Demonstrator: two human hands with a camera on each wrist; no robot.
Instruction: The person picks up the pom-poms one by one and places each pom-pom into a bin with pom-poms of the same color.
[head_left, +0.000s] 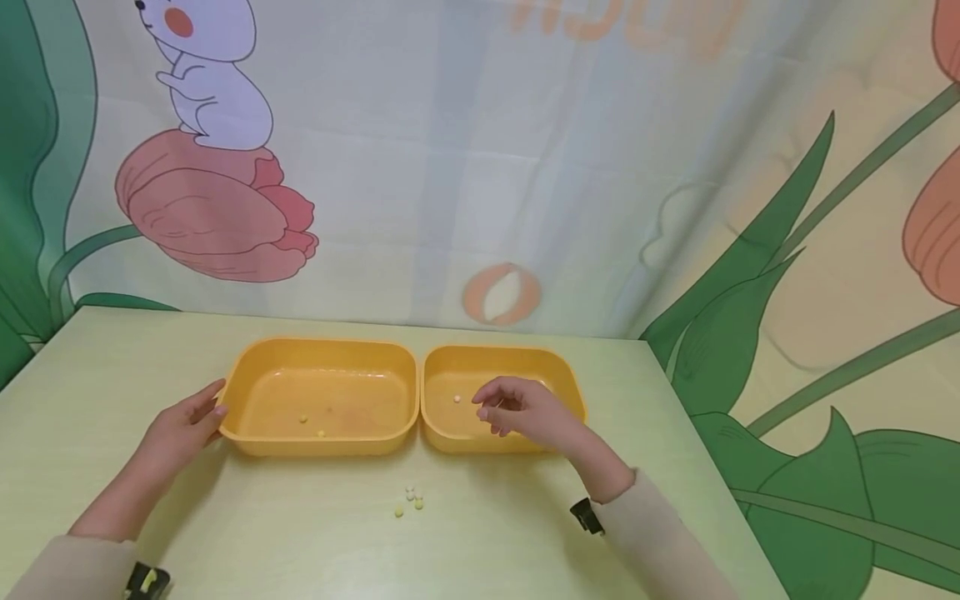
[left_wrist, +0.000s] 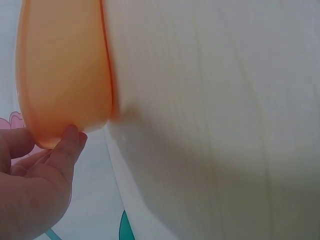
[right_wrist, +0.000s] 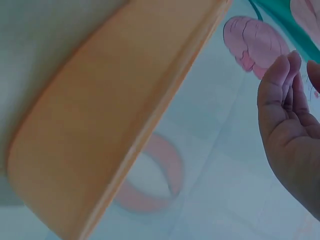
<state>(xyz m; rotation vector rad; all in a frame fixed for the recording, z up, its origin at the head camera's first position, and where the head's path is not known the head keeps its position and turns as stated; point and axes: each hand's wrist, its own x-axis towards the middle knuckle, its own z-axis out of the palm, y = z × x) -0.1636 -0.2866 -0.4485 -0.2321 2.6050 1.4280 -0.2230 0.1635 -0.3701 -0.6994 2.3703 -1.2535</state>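
My left hand (head_left: 180, 433) holds the left end of the larger yellow plastic tub (head_left: 322, 446). In the left wrist view its fingers (left_wrist: 65, 147) lie against the tub's end wall, with the thumb on the other side of the corner. My right hand (head_left: 528, 412) hovers above the smaller yellow tub (head_left: 480, 444), fingers loosely bent and nothing visible in them. A small white bead (head_left: 457, 399) shows inside the smaller tub, left of the fingertips. Two yellow beads (head_left: 303, 419) lie in the larger tub. The right wrist view shows the right hand (right_wrist: 290, 115) beyond the tub's rim, thumb apart from the fingers.
Several small white and yellow beads (head_left: 418, 504) lie on the pale table (head_left: 300, 533) in front of the tubs. Both tubs stand side by side near the table's back edge. A printed curtain (head_left: 375, 167) hangs behind the table.
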